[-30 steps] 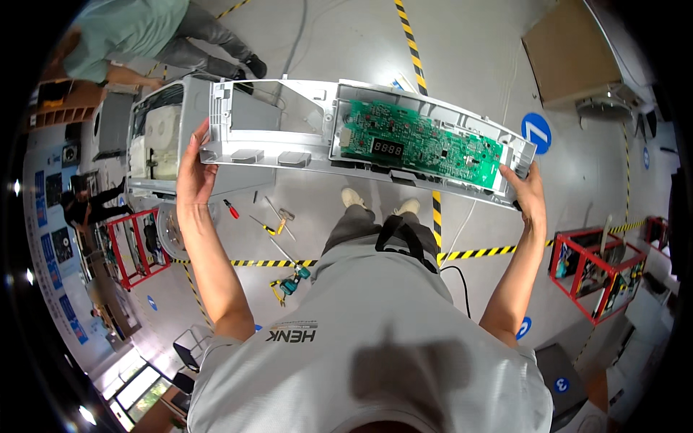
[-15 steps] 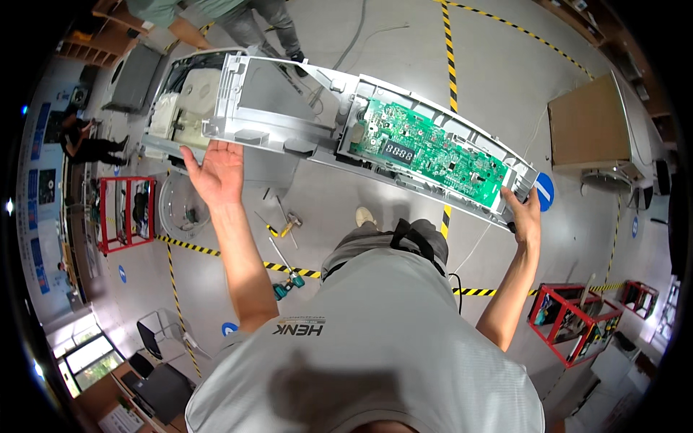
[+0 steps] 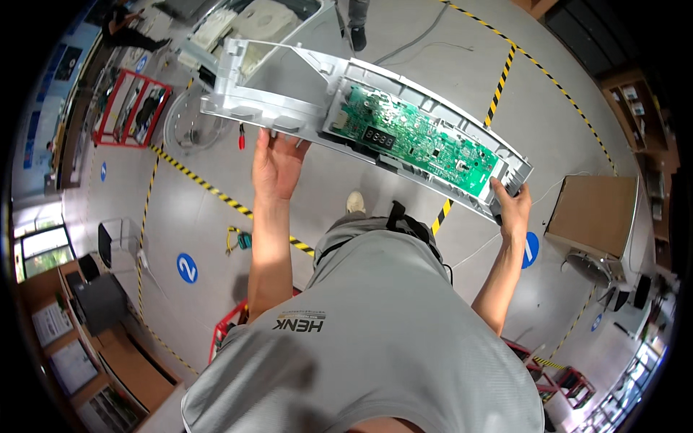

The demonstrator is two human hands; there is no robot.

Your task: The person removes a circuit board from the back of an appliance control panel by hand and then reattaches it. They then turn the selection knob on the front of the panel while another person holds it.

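Floor (image 3: 317, 206) beneath panel (image 3: 368, 119), red rack (image 3: 109, 106) leftward

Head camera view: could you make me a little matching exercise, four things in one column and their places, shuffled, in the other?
Things:
1. Circuit board
2. Left hand
3. Right hand
4. Teal drill

Places:
A. On the floor
B. At the right end of the grey-white panel
C. Mounted inside the panel
D. At the panel's lower edge, towards its left part

Pairs: 1-C, 2-D, 3-B, 4-A

Smooth plastic panel (image 3: 278, 114), glossy circuit board (image 3: 426, 144), cloth shirt (image 3: 382, 310)
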